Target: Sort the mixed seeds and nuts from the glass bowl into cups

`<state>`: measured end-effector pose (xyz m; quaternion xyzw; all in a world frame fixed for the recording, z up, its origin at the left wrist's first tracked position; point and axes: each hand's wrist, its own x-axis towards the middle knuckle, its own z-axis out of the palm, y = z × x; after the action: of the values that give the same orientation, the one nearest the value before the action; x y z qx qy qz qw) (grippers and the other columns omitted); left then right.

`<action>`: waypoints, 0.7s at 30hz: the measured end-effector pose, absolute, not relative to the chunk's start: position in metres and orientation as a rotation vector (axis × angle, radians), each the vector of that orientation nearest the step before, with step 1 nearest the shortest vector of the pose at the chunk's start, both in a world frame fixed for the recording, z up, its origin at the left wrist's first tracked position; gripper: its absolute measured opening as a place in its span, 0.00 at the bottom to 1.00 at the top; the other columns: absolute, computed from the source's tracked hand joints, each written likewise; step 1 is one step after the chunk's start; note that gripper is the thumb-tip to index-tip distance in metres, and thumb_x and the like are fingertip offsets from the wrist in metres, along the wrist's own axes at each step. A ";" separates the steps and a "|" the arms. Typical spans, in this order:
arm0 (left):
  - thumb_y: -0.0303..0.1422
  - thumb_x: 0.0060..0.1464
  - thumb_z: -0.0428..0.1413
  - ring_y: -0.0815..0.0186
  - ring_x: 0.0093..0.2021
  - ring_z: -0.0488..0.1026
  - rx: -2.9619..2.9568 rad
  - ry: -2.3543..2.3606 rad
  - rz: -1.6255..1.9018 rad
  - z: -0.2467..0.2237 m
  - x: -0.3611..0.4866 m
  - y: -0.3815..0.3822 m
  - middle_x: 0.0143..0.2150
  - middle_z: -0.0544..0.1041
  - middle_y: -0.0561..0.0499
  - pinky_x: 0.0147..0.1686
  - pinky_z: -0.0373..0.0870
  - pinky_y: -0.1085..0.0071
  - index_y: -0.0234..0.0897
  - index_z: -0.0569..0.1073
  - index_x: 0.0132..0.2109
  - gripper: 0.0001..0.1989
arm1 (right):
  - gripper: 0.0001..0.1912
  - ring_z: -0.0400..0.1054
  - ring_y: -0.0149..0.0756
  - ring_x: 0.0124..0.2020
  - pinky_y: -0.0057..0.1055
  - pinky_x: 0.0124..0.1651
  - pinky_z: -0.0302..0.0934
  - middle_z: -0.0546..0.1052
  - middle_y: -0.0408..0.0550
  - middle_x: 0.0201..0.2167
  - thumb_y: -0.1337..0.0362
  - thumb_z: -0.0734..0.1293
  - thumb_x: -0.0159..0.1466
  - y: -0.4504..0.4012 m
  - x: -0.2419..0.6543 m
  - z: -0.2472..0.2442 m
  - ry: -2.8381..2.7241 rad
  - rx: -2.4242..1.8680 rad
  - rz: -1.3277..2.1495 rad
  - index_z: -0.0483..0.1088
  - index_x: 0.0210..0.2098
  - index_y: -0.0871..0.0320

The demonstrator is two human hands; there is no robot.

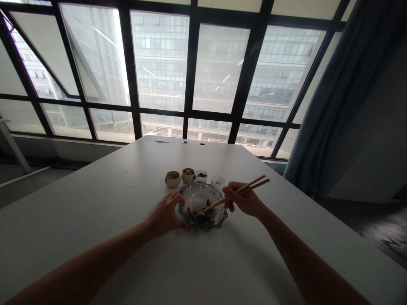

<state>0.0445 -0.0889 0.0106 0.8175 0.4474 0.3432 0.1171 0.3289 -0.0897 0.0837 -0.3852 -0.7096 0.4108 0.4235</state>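
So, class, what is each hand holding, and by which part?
The right hand grips the chopsticks around mid-length; the left hand holds the glass bowl by its left side.

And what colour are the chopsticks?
The chopsticks are light brown, best seen in the head view.

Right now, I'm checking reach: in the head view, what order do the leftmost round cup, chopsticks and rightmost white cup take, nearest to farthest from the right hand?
1. Chopsticks: held in the right hand.
2. Rightmost white cup: left of it, behind the bowl.
3. Leftmost round cup: farther left.
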 end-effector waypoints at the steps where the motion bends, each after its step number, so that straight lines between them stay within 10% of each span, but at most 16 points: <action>1: 0.38 0.28 0.76 0.38 0.65 0.67 2.389 1.309 1.001 0.011 0.044 -0.089 0.62 0.74 0.35 0.58 0.70 0.47 0.41 0.68 0.36 0.29 | 0.29 0.69 0.29 0.14 0.23 0.16 0.60 0.77 0.45 0.16 0.39 0.72 0.57 -0.090 0.328 0.083 -1.787 -0.965 1.029 0.66 0.22 0.58; 21: 0.39 0.26 0.75 0.43 0.59 0.72 2.318 1.345 0.989 0.015 0.045 -0.091 0.54 0.78 0.42 0.56 0.72 0.52 0.41 0.69 0.35 0.29 | 0.29 0.68 0.29 0.13 0.23 0.15 0.61 0.76 0.44 0.15 0.37 0.72 0.57 -0.086 0.326 0.077 -1.708 -0.962 1.073 0.66 0.22 0.58</action>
<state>0.0453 -0.0915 0.0147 0.8033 0.4660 0.3426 0.1422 0.3257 -0.0863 0.0772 -0.3870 -0.6871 0.4316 0.4380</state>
